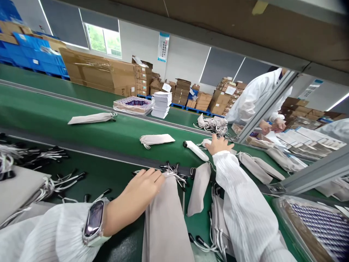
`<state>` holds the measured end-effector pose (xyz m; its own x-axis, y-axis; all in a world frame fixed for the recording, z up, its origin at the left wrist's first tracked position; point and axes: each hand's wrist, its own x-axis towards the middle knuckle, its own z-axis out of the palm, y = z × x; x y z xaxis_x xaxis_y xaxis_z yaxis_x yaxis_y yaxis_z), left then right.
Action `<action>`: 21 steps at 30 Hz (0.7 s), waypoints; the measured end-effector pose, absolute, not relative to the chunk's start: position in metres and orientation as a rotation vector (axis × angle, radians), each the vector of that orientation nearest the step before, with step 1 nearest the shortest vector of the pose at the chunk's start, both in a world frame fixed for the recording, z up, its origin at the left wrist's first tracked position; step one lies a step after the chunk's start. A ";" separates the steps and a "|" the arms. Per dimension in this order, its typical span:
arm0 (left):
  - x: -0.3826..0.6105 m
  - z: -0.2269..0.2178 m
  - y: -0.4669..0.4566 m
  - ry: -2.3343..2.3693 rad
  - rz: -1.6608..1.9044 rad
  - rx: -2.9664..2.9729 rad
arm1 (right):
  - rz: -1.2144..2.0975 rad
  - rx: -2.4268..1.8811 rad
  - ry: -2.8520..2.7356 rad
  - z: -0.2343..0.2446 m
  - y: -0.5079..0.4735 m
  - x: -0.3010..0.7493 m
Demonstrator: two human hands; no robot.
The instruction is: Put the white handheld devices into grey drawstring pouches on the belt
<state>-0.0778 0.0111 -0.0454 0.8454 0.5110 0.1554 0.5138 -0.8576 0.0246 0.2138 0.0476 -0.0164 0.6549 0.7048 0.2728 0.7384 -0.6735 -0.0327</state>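
A stack of grey drawstring pouches (170,222) lies in front of me, its white cords with black ends at the far side. My left hand (148,185) rests palm down at the corded end of the top pouch, fingers curled together over its edge; the fingertips are hidden. Farther out, my right hand (219,145) reaches over the green belt with its fingers apart, touching or just above a pale pouch (206,142) partly covered by it. A white handheld device (196,150) with a black end lies just left of that hand. Nearer me is a filled-looking pouch (199,189).
More pouches (92,118) lie along the green conveyor belt (128,133). At right, a metal post (268,105) rises near a tray of striped items (319,222). White booklets (161,103) are stacked across the belt. A co-worker (252,96) in white handles something beyond the post.
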 end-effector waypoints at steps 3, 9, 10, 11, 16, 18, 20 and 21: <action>-0.079 -0.039 0.010 -0.922 -0.114 -2.839 | 0.015 -2.704 -1.501 -0.019 0.043 0.210; -0.081 -0.038 0.008 -0.958 -0.053 -2.745 | 0.985 -2.225 -1.527 -0.045 0.044 0.216; -0.081 -0.038 0.007 -0.960 -0.048 -2.749 | 1.032 -2.098 -1.524 -0.050 0.047 0.217; -0.081 -0.037 0.007 -0.966 -0.043 -2.752 | 1.053 -1.978 -1.515 -0.054 0.052 0.219; -0.080 -0.028 0.003 -0.978 0.007 -2.872 | 0.736 -1.647 -1.308 -0.056 0.075 0.235; -0.080 -0.027 0.002 -0.936 -0.003 -2.953 | 0.592 -1.553 -1.200 -0.054 0.081 0.244; -0.080 -0.026 0.003 -0.894 -0.044 -3.002 | 0.491 -1.477 -1.144 -0.053 0.083 0.251; -0.081 -0.026 0.003 -0.884 -0.065 -3.015 | 0.439 -1.477 -1.137 -0.054 0.084 0.253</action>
